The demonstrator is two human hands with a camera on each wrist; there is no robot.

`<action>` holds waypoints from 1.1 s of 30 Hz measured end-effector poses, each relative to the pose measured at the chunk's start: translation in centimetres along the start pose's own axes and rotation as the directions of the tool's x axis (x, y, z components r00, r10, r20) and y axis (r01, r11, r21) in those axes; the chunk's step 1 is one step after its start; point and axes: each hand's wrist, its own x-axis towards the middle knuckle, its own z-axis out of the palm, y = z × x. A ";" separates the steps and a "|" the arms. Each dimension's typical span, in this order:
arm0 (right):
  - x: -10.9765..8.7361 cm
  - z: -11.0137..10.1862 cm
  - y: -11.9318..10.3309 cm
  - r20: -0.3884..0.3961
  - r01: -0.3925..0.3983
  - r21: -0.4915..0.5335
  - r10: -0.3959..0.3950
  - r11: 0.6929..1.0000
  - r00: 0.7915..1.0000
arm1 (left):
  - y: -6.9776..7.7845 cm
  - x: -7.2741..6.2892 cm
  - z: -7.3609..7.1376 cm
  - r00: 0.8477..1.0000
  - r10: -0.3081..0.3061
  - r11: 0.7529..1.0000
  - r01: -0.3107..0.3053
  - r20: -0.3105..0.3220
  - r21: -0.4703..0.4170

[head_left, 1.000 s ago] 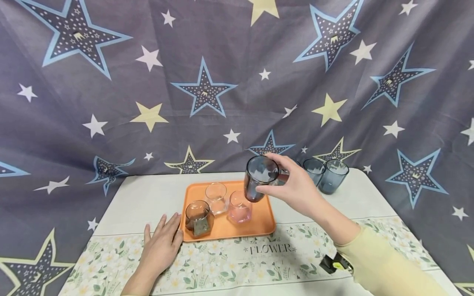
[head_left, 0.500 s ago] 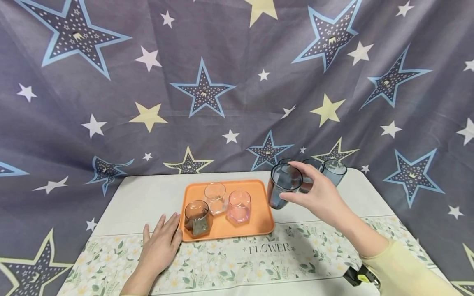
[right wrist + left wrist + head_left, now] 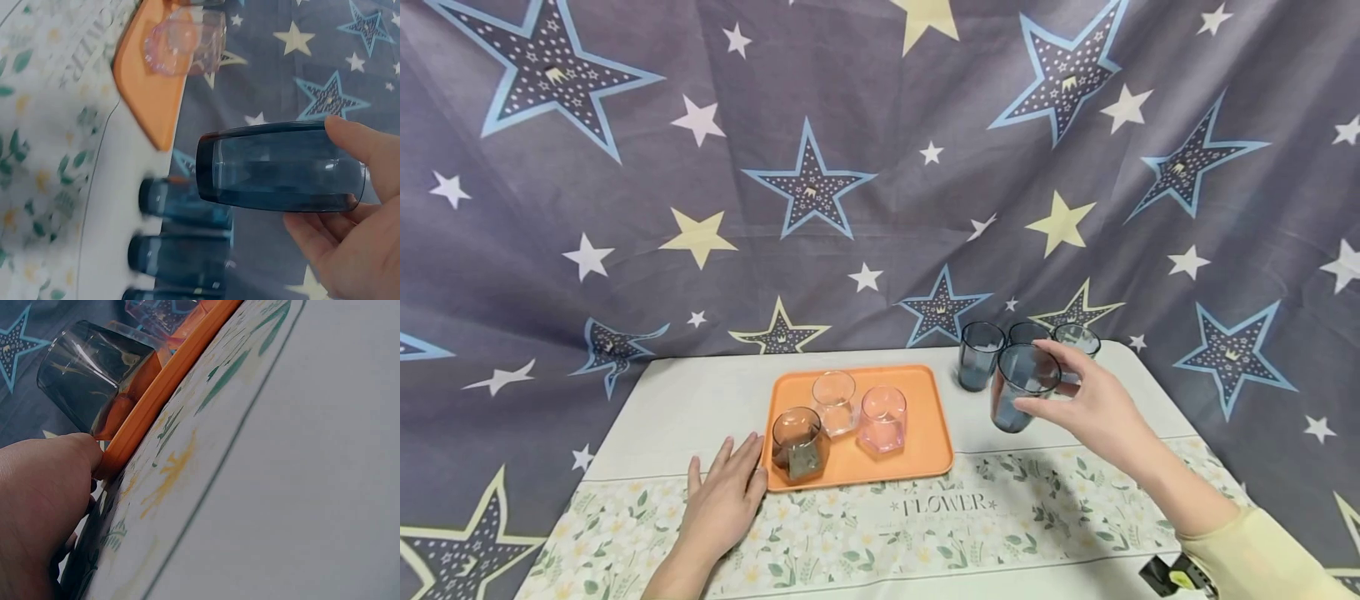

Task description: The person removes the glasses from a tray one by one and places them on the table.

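My right hand (image 3: 1093, 408) grips a blue glass tumbler (image 3: 1026, 387) near its rim, thumb on one side and fingers on the other. In the right wrist view the blue tumbler (image 3: 281, 167) appears raised above the table. My left hand (image 3: 724, 500) lies with fingers spread at the left edge of the orange tray (image 3: 928, 433). On the tray stand a brown glass (image 3: 800, 446), a clear glass (image 3: 835, 404) and a pink glass (image 3: 883, 421). In the left wrist view my left hand (image 3: 47, 500) touches the tray's corner beside the brown glass (image 3: 94, 375).
Behind the held tumbler stand three more blue tumblers: a left one (image 3: 977, 358), a middle one (image 3: 1026, 335) partly hidden, and a right one (image 3: 1078, 337). A floral tablecloth (image 3: 850, 542) covers the table. A star-patterned curtain (image 3: 865, 108) hangs right behind it.
My right hand has carried the blue tumbler rightward and somewhat lower, from over the tray to beyond its right edge. The leftmost standing tumbler is now uncovered. My left hand has stayed put.
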 end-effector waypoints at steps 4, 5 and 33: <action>0.1 -0.9 1.4 -0.019 -0.037 -0.020 0.037 0.999 0.999 | -0.1 0.1 0.0 1.000 -0.001 1.000 0.001 -0.002 0.001; 0.1 -1.1 1.7 -0.026 -0.043 -0.020 0.042 0.999 0.999 | -0.1 0.1 0.1 1.000 -0.002 1.000 0.002 0.000 0.002; 0.5 -5.5 10.7 -0.116 -0.269 -0.194 0.251 0.943 0.961 | -0.1 0.0 0.0 1.000 -0.001 1.000 0.001 0.007 0.005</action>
